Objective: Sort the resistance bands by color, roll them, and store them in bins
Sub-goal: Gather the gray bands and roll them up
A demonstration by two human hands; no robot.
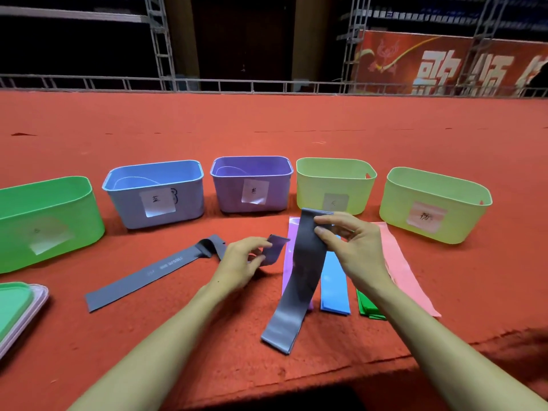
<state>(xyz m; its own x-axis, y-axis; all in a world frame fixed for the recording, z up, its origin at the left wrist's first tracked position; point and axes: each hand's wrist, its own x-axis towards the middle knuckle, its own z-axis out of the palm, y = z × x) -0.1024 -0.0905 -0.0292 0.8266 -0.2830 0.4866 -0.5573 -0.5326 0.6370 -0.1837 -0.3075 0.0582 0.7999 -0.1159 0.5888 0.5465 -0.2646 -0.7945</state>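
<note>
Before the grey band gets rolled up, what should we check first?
1. Grip of the right hand on the lifted grey band: ok, it pinches the top end.
2. Grip of the left hand on the second grey band: ok, it holds one end.
3. Is the lifted grey band flat for rolling: not ok, it hangs.
4. Is the second grey band straight: not ok, it is folded over.
5. Which of the bins takes grey: cannot tell, labels unreadable.

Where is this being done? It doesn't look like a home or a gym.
Probably an event stage in a large hall. The work surface is a wide red carpeted platform, silver metal truss frames rise behind it, and a big red banner with white characters stands in the dark background.
</note>
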